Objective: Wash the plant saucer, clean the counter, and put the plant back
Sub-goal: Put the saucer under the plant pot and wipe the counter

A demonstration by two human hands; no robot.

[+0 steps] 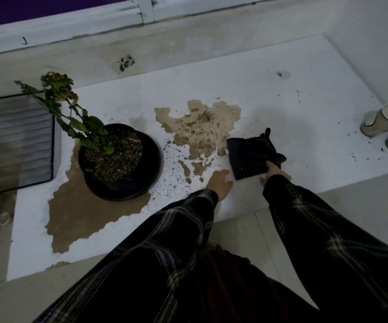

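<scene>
The plant saucer [149, 180], black and round, sits on the white counter [304, 108] with the black pot [111, 157] standing in it, off-centre toward the saucer's left side. The plant [71, 113] in the pot leans left, its leaves drooping. Brown muddy water [88, 213] spreads from under the saucer toward the counter's front edge, and a second brown stain [200, 129] lies just right of the saucer, with dark soil specks [172, 173] scattered between them. Right of that stain lies a folded black cloth [251, 155]. The right hand [273, 172] grips the cloth's near corner, fingers curled on it. The left hand [221, 183] rests flat on the counter between the saucer and the cloth, fingers straight and together. Both arms wear dark plaid sleeves [316, 217]. Far right of the saucer, at the counter's edge, stand pale ceramic cups [386, 120].
</scene>
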